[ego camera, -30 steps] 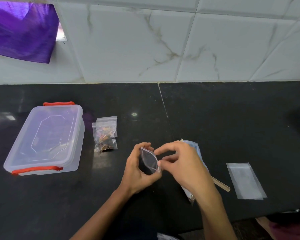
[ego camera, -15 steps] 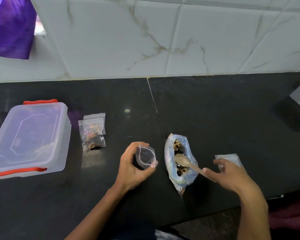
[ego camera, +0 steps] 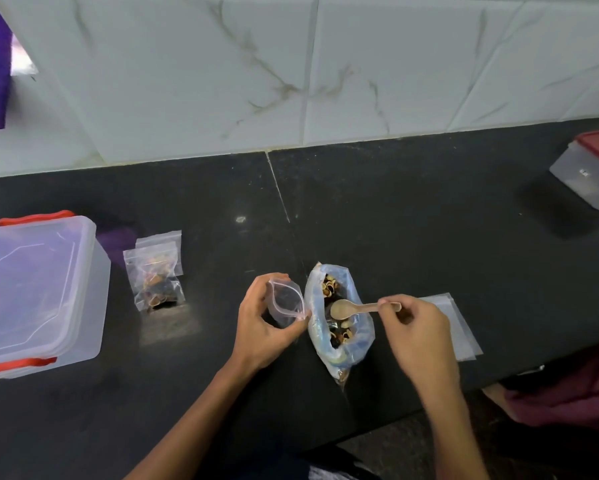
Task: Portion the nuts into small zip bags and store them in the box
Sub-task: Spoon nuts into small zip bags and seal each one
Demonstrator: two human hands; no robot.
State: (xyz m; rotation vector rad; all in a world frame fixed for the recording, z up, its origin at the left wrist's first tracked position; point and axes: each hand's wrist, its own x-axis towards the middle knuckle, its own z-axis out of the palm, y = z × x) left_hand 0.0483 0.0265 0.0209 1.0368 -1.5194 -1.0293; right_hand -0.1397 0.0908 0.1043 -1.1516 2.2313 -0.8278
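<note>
Left hand (ego camera: 263, 327) grips small zip bag (ego camera: 286, 303) by its rim, mouth held open, just beside the big nut bag (ego camera: 339, 327) lying on tabletop (ego camera: 429, 220). Right hand (ego camera: 419, 330) pinches wooden spoon (ego camera: 360, 308) at handle end, bowl over the nuts (ego camera: 329, 289). Zip bag prob. v. light, floppy, slick, so hold near the zip strip. Nuts light, roll easily. Filled bags (ego camera: 158, 271) w/ closed box (ego camera: 31, 292) at left.

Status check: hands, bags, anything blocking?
Left hand holds the small clear zip bag open. Right hand pinches the pale wooden spoon over the large clear nut bag. Nothing blocking.
</note>
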